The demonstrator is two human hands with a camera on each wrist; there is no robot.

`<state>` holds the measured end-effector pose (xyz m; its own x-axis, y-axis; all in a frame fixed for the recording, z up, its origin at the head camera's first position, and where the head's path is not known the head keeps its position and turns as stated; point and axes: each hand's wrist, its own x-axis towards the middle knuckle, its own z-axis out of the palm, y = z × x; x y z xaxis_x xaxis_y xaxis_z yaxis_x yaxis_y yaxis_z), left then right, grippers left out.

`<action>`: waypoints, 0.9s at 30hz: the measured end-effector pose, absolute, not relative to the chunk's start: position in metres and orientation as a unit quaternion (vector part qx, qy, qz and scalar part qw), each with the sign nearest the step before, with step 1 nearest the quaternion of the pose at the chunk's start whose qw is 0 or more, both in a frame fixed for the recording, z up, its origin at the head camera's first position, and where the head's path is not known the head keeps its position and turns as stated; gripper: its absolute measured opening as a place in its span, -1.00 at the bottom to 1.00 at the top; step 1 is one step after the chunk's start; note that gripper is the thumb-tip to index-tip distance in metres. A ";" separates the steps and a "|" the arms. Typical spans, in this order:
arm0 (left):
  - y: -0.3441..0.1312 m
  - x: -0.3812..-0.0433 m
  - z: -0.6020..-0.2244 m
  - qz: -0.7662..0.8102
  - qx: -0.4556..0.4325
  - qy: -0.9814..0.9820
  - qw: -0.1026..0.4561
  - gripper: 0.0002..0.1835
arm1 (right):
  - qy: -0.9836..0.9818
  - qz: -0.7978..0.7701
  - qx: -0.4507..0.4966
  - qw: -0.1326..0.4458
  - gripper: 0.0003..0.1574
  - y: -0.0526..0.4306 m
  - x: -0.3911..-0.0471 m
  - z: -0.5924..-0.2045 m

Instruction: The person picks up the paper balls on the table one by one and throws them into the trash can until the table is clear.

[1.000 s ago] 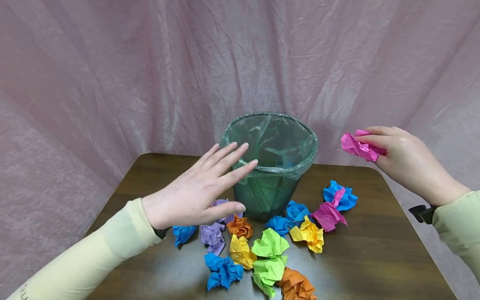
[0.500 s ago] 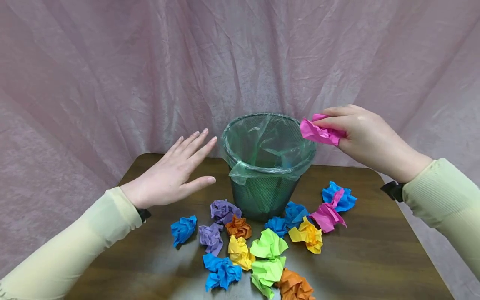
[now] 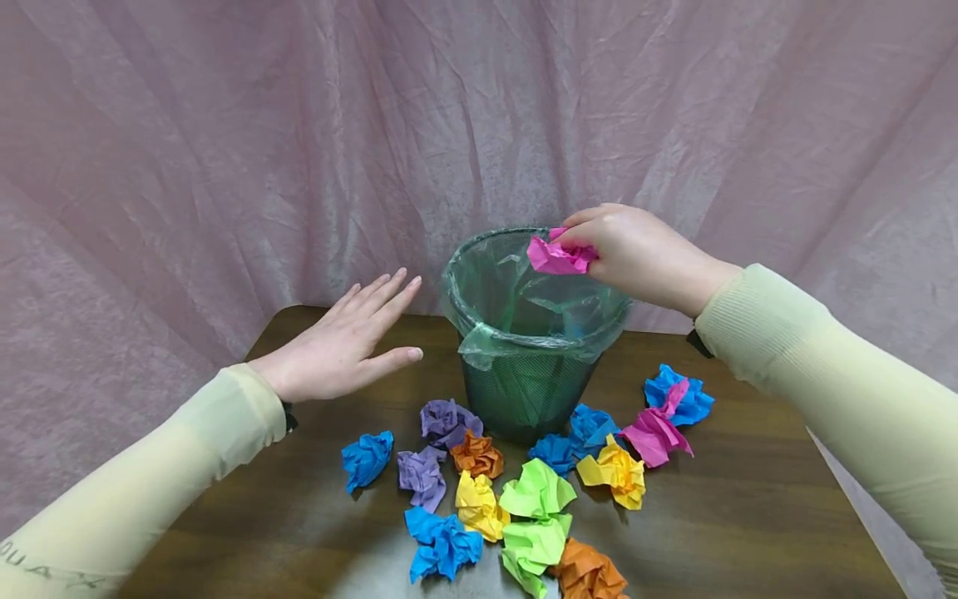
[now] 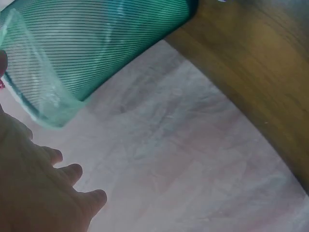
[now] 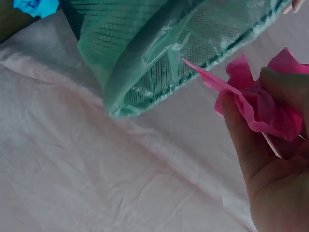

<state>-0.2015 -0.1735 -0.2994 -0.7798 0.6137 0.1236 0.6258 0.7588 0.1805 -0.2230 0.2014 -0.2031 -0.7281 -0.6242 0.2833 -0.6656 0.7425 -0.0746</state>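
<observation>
Between its thumb and fingers my right hand point(image 3: 636, 254) pinches a crumpled pink paper ball point(image 3: 557, 255), above the back right of the waste bin's mouth. The same pink ball point(image 5: 258, 104) shows in the right wrist view, apart from the rim. The mesh waste bin point(image 3: 524, 391) stands upright, lined with a green translucent bag point(image 3: 490, 343) folded over its rim. My left hand point(image 3: 340, 345) hovers left of the bin with fingers straight and spread, holding nothing. In the left wrist view its fingers point(image 4: 72, 173) are near the bag's folded edge, not touching it.
Several crumpled paper balls lie before the bin on the brown table point(image 3: 748, 499): blue point(image 3: 445, 545), purple point(image 3: 422, 477), orange point(image 3: 590, 572), yellow point(image 3: 615, 472), green point(image 3: 537, 489) and pink point(image 3: 657, 434). A pinkish curtain point(image 3: 359, 125) hangs behind the table.
My right hand has carried the pink paper ball leftward from the right side to over the bin. My left hand has drawn back left, away from the bin's rim.
</observation>
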 end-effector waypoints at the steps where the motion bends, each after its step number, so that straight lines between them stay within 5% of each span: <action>1: -0.174 -0.203 -0.301 -0.105 -0.328 -0.939 0.024 -0.05 | -0.926 0.085 0.350 0.114 -0.67 0.198 -0.227 -0.205; 14: -0.167 -0.210 -0.317 -0.098 -0.338 -0.936 -0.007 -0.05 | -0.933 0.035 0.358 0.017 -0.65 0.177 -0.243 -0.233; 27: -0.165 -0.207 -0.323 -0.095 -0.339 -0.936 -0.022 -0.04 | -0.936 0.016 0.351 -0.022 -0.50 0.178 -0.242 -0.235</action>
<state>-0.2075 -0.1646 -0.3234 -0.7686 0.6393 0.0238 0.6309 0.7513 0.1935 -0.2422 0.1778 -0.2352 -0.7526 -0.6578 -0.0297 -0.6565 0.7530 -0.0449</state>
